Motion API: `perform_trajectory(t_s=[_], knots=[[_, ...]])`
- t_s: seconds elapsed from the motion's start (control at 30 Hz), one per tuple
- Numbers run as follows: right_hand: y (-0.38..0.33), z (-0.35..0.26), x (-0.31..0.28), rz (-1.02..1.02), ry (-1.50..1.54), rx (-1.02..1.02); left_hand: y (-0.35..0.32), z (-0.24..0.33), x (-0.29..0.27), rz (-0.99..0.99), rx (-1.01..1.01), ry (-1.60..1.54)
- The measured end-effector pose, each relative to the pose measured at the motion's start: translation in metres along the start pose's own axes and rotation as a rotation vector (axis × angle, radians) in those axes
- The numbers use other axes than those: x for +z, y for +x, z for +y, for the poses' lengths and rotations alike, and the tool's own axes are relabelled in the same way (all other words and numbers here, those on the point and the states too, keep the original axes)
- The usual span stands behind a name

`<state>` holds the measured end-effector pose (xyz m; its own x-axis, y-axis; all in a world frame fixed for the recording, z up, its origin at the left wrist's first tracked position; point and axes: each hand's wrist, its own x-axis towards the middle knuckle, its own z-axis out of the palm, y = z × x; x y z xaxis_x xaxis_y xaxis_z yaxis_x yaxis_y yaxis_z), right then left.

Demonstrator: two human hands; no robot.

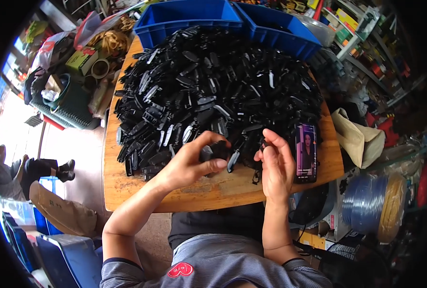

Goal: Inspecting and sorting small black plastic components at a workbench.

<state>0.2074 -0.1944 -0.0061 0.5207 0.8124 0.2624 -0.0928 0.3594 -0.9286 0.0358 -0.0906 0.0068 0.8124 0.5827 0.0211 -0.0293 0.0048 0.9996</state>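
A big heap of small black plastic parts point(194, 91) covers most of the wooden table point(223, 194). My left hand point(194, 161) is curled round a dark plastic part point(214, 151) at the heap's near edge, thumb and forefinger on either side of it. Just right of that, a part with a pale grey face point(233, 161) lies by the fingertips. My right hand point(276, 165) is raised above the near edge of the table, its thumb and fingers pinched on a small black piece point(265, 143) that they mostly hide. The hands are apart.
Two blue plastic bins point(189, 23) stand behind the heap. Right of my right hand a phone point(306, 153) with a lit screen leans on the table. A spool of clear tubing point(367, 204) stands at the right. At the left are a green basket point(72, 108) and another person's legs point(50, 169).
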Motion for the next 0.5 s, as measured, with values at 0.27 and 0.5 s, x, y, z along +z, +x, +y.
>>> perform_trajectory(t_s=[0.27,0.5], knots=[[0.001,0.007,0.016,-0.296,0.226,0.16,0.004,-0.005,-0.008,-0.037,0.308,0.313],[0.001,0.003,0.011,-0.37,0.232,0.243,0.002,-0.006,-0.008,-0.029,0.391,0.381]])
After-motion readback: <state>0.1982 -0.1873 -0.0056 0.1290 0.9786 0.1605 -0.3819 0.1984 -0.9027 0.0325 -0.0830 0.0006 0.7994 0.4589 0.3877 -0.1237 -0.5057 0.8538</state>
